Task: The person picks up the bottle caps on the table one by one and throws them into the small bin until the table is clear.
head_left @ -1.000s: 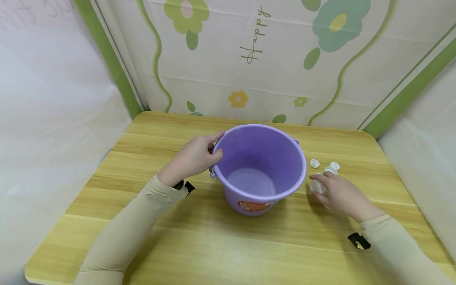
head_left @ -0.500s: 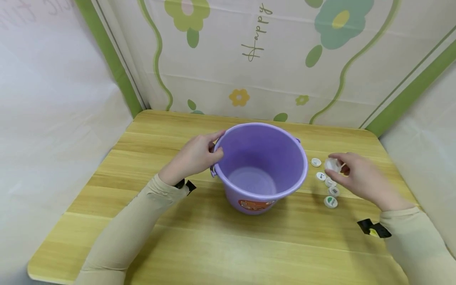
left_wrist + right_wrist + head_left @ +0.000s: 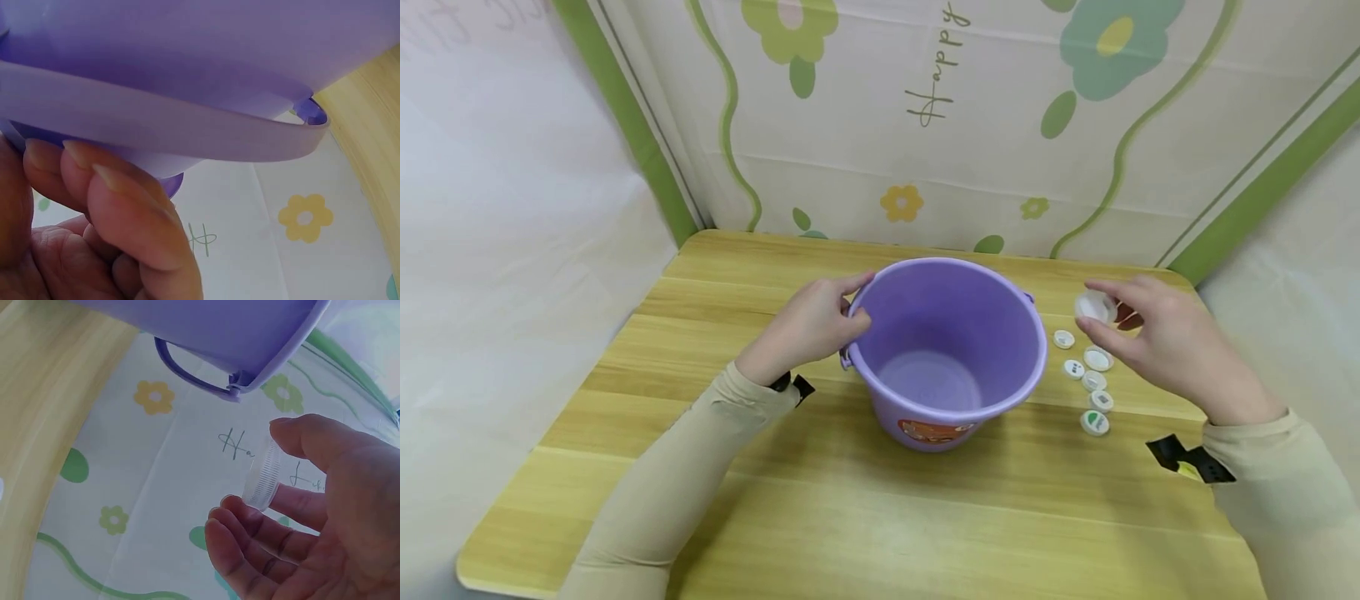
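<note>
My left hand [image 3: 811, 325] grips the rim of a purple plastic bucket [image 3: 951, 312] at its left side, thumb over the inside edge. In the left wrist view its fingers [image 3: 125, 194] curl beneath the bucket's purple handle [image 3: 169, 125]. My right hand [image 3: 1168, 342] pinches a translucent white bottle cap [image 3: 1094, 307] between thumb and fingers, raised right of the bucket. The right wrist view shows the ridged edge of that cap [image 3: 265, 472]. Below this hand, several white bottle caps [image 3: 1094, 381] lie in a loose line on the wooden table [image 3: 880, 533].
The bucket stands upright near the table's middle, an orange sticker [image 3: 932, 432] on its front. Behind the table hangs a white curtain [image 3: 850, 150] with printed flowers, and pale sheets close off both sides.
My right hand was down over the caps; it has picked one up and moved it back and upward, uncovering the others. My left hand has stayed on the bucket rim.
</note>
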`<move>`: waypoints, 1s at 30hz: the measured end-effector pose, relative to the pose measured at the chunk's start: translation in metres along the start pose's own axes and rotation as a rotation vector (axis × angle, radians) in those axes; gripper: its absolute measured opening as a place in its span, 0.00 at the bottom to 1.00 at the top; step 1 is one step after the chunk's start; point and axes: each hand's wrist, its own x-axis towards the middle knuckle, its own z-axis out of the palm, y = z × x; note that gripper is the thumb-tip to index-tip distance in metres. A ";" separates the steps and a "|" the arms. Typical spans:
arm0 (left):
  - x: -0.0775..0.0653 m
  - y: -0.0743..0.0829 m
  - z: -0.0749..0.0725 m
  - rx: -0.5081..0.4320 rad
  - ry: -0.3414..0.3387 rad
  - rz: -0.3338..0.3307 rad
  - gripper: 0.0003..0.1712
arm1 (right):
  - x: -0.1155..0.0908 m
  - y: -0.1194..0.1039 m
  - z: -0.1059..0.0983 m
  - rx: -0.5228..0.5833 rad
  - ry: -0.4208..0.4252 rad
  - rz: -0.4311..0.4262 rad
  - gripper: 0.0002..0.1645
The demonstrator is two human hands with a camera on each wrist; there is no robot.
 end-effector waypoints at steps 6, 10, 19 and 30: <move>0.000 0.001 -0.001 -0.003 -0.010 -0.003 0.37 | 0.011 -0.010 -0.004 -0.007 0.035 -0.023 0.29; 0.000 0.002 -0.001 -0.001 -0.013 -0.009 0.37 | 0.019 -0.019 -0.007 0.000 0.038 -0.040 0.29; 0.001 0.002 -0.002 -0.003 -0.023 -0.021 0.37 | 0.042 -0.037 -0.011 -0.022 -0.013 -0.048 0.29; 0.000 0.002 -0.002 -0.003 -0.024 -0.022 0.37 | 0.067 -0.055 -0.008 0.015 -0.008 -0.133 0.30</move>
